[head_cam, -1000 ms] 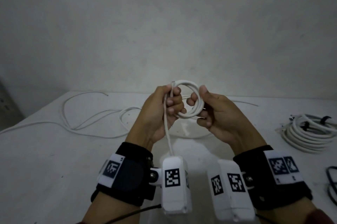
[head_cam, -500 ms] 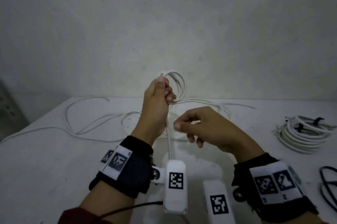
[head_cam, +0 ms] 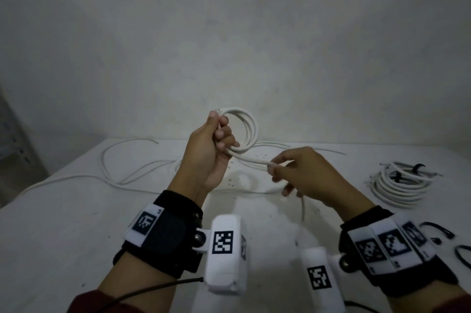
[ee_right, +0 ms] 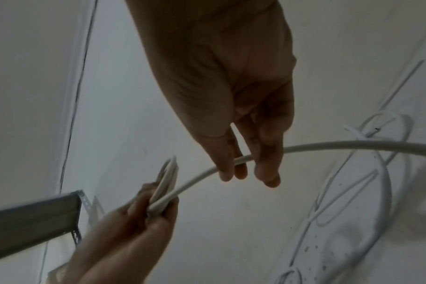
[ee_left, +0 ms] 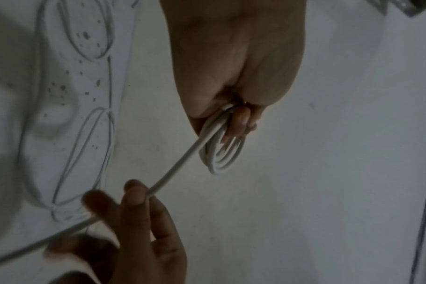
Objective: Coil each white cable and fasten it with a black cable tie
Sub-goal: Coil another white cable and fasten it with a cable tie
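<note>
My left hand grips a small coil of white cable held up above the table; its loops show edge-on below the curled fingers in the left wrist view. A free strand runs from the coil down to my right hand, lower and to the right. The right thumb and fingers pinch the white strand. More of the same cable lies in loose loops on the white table. Loose black cable ties lie at the right edge.
A finished white coil with black ties lies at the right of the table. A grey metal shelf edge stands to the left. A bare wall stands behind the table.
The right hand let go of the coil, dropped down and to the right, and now pinches the free strand. The left hand raised the coil, which now hangs wider.
</note>
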